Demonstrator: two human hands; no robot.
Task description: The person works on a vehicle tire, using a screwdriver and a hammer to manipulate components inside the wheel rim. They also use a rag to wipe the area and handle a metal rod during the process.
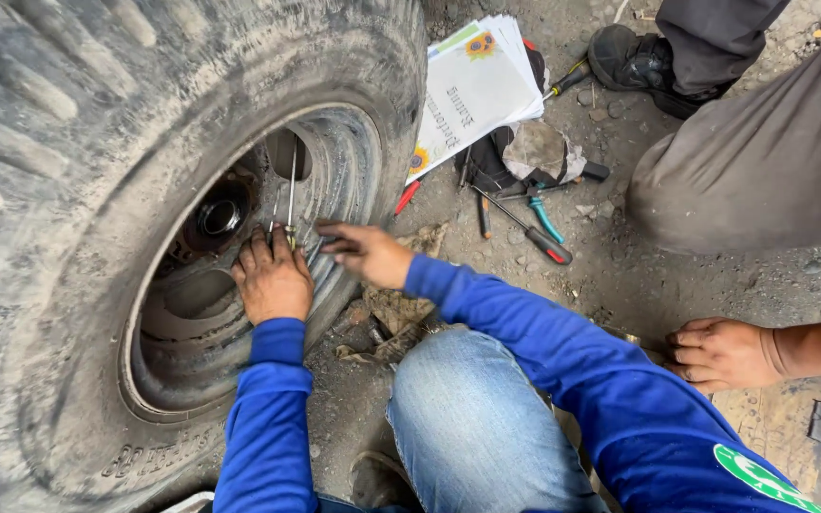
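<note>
Far left is all tyre [59, 190], a huge knobbly one caked in grey dust, filling the frame from top to bottom, with its steel rim [349, 180] ribbed and grimy and a dark hub [219, 217] sitting deep inside the opening. The person's left hand [273, 278] is pressed against the lower inner edge of that rim, fingers curled around the bottom of a thin metal rod [292, 185] that stands nearly upright across the opening (the top end reaches up near a dark hole in the rim). Just beside it, the right hand [365, 252] hovers at the rim's outer lip with fingers loosely bent and a bit blurred, so whether it's actually gripping anything can't be told. Both arms are in blue sleeves, with a jeans-clad knee [467, 399] below. Room inside the rim is tight: both hands crowd the same lower-right arc, with the tyre wall right against them. Moving right, the dirt ground opens up a little, then gets cluttered with a stack of white papers [475, 90], a screwdriver [532, 231] with a red-and-black handle and some pliers [544, 217] with teal grips. Far right, another person's hand [722, 353] rests flat on the ground, well apart from the tyre.
</note>
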